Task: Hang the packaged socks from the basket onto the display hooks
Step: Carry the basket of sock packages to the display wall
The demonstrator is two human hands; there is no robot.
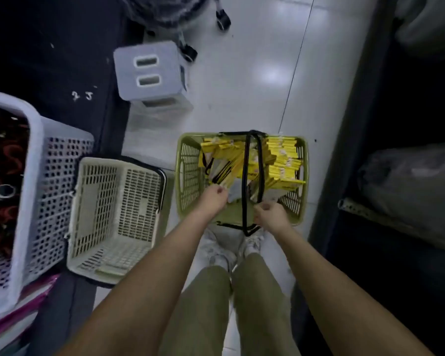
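Two forearms reaching down past olive trousers [206, 304] and pale shoes [216, 250], straight into the green basket [188, 176] on the floor. Left hand [214, 199] at the near-left inside, fingers curled onto the near end of the sock packs [280, 163], pinching one by the look of it. Right hand [269, 214] just right of the black handles [253, 176], near the front rim, fingers curled as well, but can't tell whether gripping anything. Yellow heap mostly toward the far and right side. Tight here: cream basket [118, 214] just beside on the left, white perforated hamper [49, 188] past that, dark shelving [370, 176] close on the right. Open tile floor [254, 86] only further ahead, up to a grey stool [149, 70] and caster wheels [222, 20].
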